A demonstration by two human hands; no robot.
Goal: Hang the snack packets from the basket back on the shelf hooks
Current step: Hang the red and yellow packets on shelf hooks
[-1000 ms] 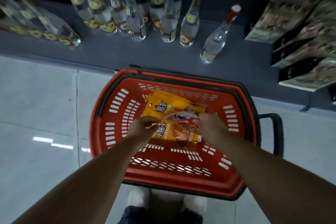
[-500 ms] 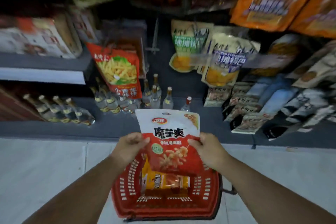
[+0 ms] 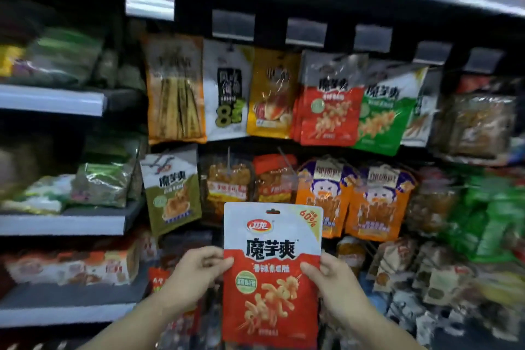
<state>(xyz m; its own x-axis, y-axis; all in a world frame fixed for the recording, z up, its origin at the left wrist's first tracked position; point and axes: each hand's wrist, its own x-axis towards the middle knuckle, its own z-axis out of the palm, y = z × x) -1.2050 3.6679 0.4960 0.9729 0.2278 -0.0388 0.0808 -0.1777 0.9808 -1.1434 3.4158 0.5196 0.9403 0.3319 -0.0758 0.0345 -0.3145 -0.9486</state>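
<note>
I hold a red and white snack packet [image 3: 272, 273] upright in front of me, its hang hole at the top edge. My left hand [image 3: 196, 275] pinches its left edge and my right hand [image 3: 332, 284] pinches its right edge. Matching red and white packets [image 3: 329, 102] hang from a hook in the upper row of the shelf, above and slightly right of the held packet. The basket is out of view.
Other hanging packets fill the hooks: orange-striped [image 3: 176, 88], white [image 3: 227, 94], yellow [image 3: 271, 94], green [image 3: 383, 111], and orange ones [image 3: 377, 202] in the lower row. Shelves with bagged goods [image 3: 99, 182] stand to the left. Silver price tag holders [image 3: 306, 32] line the top rail.
Both hands lifted the red and white packet out of the basket and up to shelf height. My view swung up from the floor and basket to the hanging rows.
</note>
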